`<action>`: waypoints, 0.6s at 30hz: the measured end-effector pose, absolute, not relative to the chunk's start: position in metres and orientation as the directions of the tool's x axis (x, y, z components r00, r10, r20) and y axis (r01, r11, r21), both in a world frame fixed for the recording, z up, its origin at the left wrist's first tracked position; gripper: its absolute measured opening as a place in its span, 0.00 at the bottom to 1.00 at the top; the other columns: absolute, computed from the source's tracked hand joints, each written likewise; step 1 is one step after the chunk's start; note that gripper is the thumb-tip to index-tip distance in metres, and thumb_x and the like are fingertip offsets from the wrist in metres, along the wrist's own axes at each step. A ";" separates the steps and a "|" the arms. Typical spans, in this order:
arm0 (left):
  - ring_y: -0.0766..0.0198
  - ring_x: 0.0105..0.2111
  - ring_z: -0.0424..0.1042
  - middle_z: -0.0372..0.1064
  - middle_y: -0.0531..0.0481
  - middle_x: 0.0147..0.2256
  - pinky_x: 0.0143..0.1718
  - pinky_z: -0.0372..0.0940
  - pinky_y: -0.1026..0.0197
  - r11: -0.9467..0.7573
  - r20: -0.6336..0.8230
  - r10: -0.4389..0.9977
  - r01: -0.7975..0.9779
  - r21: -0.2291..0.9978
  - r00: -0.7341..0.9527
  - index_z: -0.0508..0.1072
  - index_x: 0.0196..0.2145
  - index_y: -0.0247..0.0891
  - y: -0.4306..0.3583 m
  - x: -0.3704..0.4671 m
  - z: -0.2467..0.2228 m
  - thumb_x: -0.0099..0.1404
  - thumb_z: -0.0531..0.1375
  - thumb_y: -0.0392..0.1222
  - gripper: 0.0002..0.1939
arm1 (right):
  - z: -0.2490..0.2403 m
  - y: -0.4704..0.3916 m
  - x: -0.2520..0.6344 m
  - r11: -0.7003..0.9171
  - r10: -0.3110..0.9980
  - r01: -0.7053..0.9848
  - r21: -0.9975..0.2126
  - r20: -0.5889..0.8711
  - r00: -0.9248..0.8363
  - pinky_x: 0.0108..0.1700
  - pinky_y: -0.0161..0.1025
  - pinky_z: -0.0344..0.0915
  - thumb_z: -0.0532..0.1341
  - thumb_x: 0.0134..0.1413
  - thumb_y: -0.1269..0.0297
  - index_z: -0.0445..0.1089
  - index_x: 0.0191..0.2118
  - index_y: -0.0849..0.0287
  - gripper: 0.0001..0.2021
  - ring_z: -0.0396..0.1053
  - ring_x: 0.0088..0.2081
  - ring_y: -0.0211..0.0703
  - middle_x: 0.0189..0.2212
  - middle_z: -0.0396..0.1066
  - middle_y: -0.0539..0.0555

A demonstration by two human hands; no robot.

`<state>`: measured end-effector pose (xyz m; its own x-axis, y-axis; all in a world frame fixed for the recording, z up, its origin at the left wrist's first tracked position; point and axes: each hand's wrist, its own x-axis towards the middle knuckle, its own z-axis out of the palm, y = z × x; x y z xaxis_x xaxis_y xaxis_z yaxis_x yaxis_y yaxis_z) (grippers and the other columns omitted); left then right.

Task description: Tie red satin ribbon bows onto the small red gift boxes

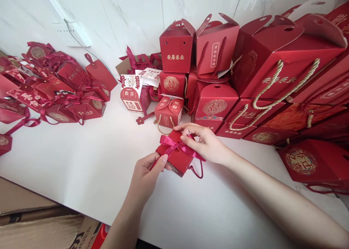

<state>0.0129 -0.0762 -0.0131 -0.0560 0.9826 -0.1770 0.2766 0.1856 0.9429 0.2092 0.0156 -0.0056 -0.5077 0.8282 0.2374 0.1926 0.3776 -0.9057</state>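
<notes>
A small red gift box (180, 164) is held above the white table, tilted toward me. Across its top lies a bow of shiny magenta ribbon (169, 141). My left hand (148, 171) grips the box's near left corner, thumb on top and fingers partly hidden underneath. At the far right side, my right hand (205, 141) is closed with its thumb and fingers at the ribbon bow, its index finger reaching over the box's far edge. A dark red cord handle (200, 172) hangs in a loop from the box's right side. Just beyond stands a small red box with gold cord (168, 111).
Stacked red gift boxes (215, 105) and larger handled boxes (289, 65) line the right and back. A pile of ribboned boxes (58, 109) lies at left. Cardboard cartons (38, 231) sit below the white table's (81, 169) front edge. A cable (79, 41) runs down the tiled wall.
</notes>
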 end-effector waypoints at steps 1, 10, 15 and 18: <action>0.62 0.29 0.66 0.71 0.51 0.25 0.34 0.60 0.62 0.177 -0.167 0.984 0.275 0.945 -0.058 0.69 0.22 0.38 -0.076 0.013 -0.012 0.65 0.57 0.50 0.18 | -0.006 0.017 0.210 0.354 0.826 0.173 -0.919 0.220 -0.518 0.45 0.43 0.65 0.58 0.60 0.63 0.65 0.26 0.58 0.12 0.70 0.47 0.47 0.50 0.70 0.55; 0.63 0.27 0.67 0.70 0.51 0.23 0.32 0.62 0.62 0.158 -0.130 0.984 0.264 0.952 -0.118 0.70 0.22 0.37 -0.077 0.019 -0.003 0.62 0.59 0.49 0.16 | -0.006 0.020 0.218 0.318 0.780 0.162 -0.934 0.161 -0.605 0.55 0.45 0.61 0.62 0.59 0.55 0.72 0.28 0.58 0.13 0.66 0.54 0.47 0.54 0.64 0.54; 0.61 0.29 0.69 0.72 0.50 0.25 0.34 0.64 0.61 0.160 -0.147 0.986 0.212 0.964 -0.072 0.71 0.22 0.37 -0.076 0.017 -0.005 0.61 0.60 0.48 0.14 | -0.010 0.024 0.218 0.284 0.779 0.126 -0.951 0.152 -0.608 0.55 0.46 0.62 0.59 0.61 0.57 0.72 0.32 0.58 0.12 0.68 0.53 0.46 0.55 0.65 0.55; 0.61 0.30 0.70 0.73 0.49 0.26 0.35 0.65 0.61 0.168 -0.162 0.985 0.168 0.971 -0.054 0.71 0.22 0.37 -0.075 0.016 -0.005 0.60 0.61 0.48 0.14 | -0.013 0.026 0.219 0.244 0.774 0.074 -0.967 0.149 -0.615 0.55 0.46 0.62 0.59 0.62 0.57 0.71 0.30 0.59 0.13 0.68 0.53 0.46 0.55 0.66 0.56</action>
